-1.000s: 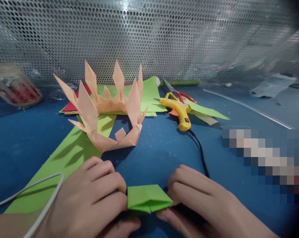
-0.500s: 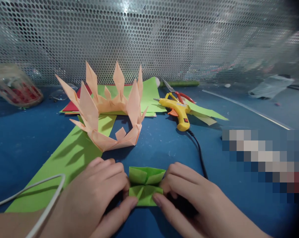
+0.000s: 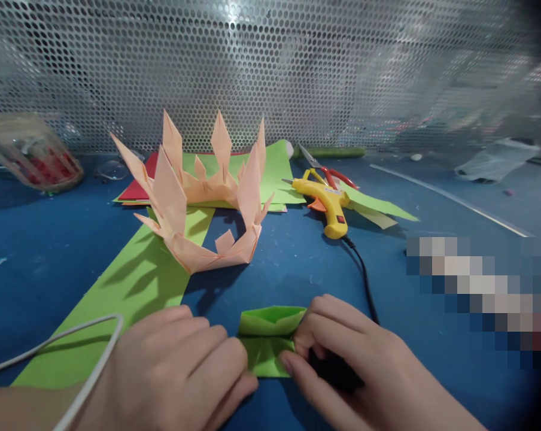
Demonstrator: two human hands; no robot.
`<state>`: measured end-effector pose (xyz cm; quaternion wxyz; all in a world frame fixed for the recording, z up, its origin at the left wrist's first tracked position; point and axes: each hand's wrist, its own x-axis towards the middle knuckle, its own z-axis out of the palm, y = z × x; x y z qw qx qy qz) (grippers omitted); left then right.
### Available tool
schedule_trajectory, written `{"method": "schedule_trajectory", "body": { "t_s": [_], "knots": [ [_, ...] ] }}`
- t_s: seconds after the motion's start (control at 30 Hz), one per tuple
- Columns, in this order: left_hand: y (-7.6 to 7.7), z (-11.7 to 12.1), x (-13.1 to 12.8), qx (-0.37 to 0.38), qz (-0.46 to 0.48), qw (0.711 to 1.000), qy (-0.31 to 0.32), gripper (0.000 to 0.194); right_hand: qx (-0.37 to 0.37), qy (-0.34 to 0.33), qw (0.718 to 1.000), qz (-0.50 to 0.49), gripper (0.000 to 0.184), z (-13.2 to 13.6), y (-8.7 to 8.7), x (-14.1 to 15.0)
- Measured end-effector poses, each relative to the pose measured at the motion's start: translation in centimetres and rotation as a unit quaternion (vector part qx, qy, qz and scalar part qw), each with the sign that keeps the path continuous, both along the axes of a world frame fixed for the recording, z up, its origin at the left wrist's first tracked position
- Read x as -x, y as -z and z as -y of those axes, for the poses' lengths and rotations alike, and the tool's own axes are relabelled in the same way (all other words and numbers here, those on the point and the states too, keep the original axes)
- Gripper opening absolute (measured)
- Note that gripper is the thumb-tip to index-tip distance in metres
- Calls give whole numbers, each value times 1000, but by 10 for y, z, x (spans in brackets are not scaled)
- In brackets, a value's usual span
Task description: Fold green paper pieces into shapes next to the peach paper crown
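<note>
A small folded green paper [image 3: 270,353] lies low in the middle of the view, its upper flap bulging up like a pocket. At its left edge my left hand [image 3: 185,365] is closed, with the thumb pressed along the lower corner; the fingertips are partly hidden. My right hand [image 3: 351,347] pinches the right edge between thumb and curled fingers. Beyond both hands stands a peach paper crown [image 3: 216,257] with tall pointed folds.
A long green paper strip [image 3: 91,323] runs under the crown, crossed by a white cable [image 3: 86,323]. Behind are coloured paper sheets [image 3: 279,173], red-handled scissors [image 3: 315,161] and a yellow glue gun [image 3: 333,209] with a black cord. At left stands a jar [image 3: 37,155]; perforated metal [image 3: 270,72] closes the back.
My left hand has curled further in and moved right over the paper's left edge. The paper's upper flap has opened wider. The whole view has shifted slightly.
</note>
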<state>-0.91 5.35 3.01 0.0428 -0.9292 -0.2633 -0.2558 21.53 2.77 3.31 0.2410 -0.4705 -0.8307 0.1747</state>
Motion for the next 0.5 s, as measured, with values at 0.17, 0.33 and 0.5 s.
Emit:
{"method": "schedule_trajectory", "body": {
  "t_s": [0.17,0.33,0.5],
  "knots": [
    [10,4,3,-85,37,996,11,37,3,7,1000,-24,22,0,1,0],
    [11,5,10,-119,24,992,41,38,18,16,999,-32,20,1,-1,-1],
    [13,7,14,-123,2,992,39,40,38,25,998,-38,23,0,-4,-1]
  ]
}}
